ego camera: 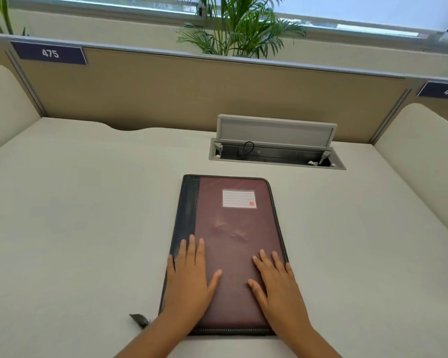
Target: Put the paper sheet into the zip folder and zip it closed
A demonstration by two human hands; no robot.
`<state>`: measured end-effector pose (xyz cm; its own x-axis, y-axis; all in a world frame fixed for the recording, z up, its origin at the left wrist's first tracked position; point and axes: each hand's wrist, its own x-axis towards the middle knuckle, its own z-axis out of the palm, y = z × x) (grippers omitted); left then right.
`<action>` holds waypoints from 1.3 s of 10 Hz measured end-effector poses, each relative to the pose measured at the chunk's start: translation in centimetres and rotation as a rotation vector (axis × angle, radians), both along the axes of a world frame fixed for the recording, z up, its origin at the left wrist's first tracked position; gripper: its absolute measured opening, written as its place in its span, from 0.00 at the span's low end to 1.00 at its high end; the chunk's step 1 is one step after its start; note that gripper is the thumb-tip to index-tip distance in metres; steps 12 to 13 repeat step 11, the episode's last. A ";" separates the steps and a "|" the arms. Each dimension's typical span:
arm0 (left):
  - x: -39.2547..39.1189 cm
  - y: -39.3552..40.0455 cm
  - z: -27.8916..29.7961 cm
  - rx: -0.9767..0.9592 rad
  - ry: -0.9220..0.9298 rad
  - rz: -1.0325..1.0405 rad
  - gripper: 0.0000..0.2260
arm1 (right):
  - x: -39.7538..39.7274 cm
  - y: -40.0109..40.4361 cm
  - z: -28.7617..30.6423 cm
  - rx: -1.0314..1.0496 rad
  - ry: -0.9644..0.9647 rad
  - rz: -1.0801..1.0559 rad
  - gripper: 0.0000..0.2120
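Note:
A maroon zip folder (233, 228) with a dark navy spine on its left lies flat and closed on the white desk, with a white lined label near its top. My left hand (189, 277) rests flat, fingers spread, on the folder's lower left. Flat on its lower right lies my right hand (277, 282), fingers apart. A dark zipper pull tab (139, 319) sticks out on the desk by the folder's near left corner. No paper sheet is visible.
An open grey cable hatch (276, 151) with a raised lid sits in the white desk (75, 215) behind the folder. A tan partition (166, 91) with number plates 475 and 476 closes the back. Cream side panels stand left and right. A palm plant (238, 27) rises beyond.

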<state>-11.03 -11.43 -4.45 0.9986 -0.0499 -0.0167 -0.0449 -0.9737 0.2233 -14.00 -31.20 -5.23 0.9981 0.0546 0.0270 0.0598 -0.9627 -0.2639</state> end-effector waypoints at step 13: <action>1.5 1.4 0.3 -0.062 -0.230 -0.142 0.30 | 3.4 1.9 1.6 -0.002 -0.161 -0.006 0.35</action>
